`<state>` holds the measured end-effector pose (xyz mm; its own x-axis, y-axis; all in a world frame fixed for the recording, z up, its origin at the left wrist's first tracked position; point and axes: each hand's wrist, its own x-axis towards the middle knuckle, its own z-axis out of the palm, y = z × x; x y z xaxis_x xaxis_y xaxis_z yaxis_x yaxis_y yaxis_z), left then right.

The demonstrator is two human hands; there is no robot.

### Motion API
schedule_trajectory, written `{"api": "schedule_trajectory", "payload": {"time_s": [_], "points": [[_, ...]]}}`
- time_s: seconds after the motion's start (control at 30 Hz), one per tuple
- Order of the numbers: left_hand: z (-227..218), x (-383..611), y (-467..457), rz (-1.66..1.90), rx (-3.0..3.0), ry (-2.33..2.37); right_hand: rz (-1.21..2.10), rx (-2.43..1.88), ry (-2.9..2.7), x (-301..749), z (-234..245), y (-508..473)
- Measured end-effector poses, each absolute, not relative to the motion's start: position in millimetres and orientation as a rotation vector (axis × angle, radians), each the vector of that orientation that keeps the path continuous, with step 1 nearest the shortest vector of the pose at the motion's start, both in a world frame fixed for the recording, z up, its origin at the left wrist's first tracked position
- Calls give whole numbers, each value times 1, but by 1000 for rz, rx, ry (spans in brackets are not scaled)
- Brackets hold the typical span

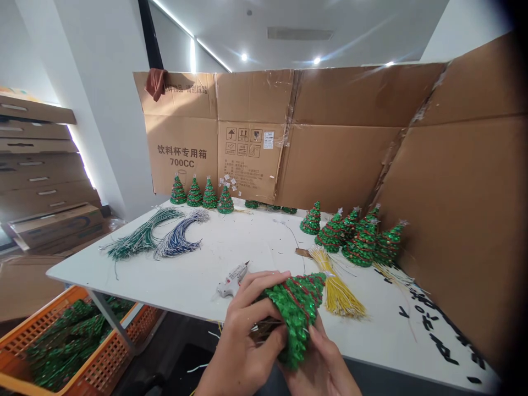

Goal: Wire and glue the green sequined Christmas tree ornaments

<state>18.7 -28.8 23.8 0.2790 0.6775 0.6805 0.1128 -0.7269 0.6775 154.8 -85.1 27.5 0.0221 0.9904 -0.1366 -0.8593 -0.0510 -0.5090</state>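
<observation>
From here I see a green sequinned cone-shaped tree with red strands [297,319] held just over the front edge of the white desk [185,269]. The left hand [243,330] wraps its side with fingers spread, while the right hand [324,357] pinches its lower part. Just beyond, a white hot glue gun [232,280] lies untouched beside a bundle of yellow wires [336,283]. I count four similar standing trees [210,193] against the brown cardboard backing [251,132] and a cluster of five [363,242] at right, so many look finished. Left to use are green-and-white wires [142,236], blue-and-white wires [177,236], and green sequinned pieces [68,341] heaped in an orange plastic crate [41,352].
</observation>
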Motion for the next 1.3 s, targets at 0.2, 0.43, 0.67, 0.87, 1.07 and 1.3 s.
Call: {"api": "schedule_trajectory", "payload": {"time_s": [0.2, 0.43, 0.67, 0.87, 1.07, 1.3], "points": [[24, 17, -28, 1425, 2049, 685, 1514, -529, -312, 154, 23, -85], [22, 15, -29, 1404, 2051, 690, 1495, -610, -332, 156, 15, -85], [23, 14, -28, 1382, 2029, 704, 1463, -605, -256, 149, 16, -84], [22, 14, -27, 1333, 2033, 702, 1455, -550, -211, 146, 11, -80], [19, 18, -26, 1354, 2008, 703, 1480, -565, -264, 157, 4, -79], [16, 21, -22, 1409, 1956, 678, 1493, -546, -308, 160, 1, -79]]}}
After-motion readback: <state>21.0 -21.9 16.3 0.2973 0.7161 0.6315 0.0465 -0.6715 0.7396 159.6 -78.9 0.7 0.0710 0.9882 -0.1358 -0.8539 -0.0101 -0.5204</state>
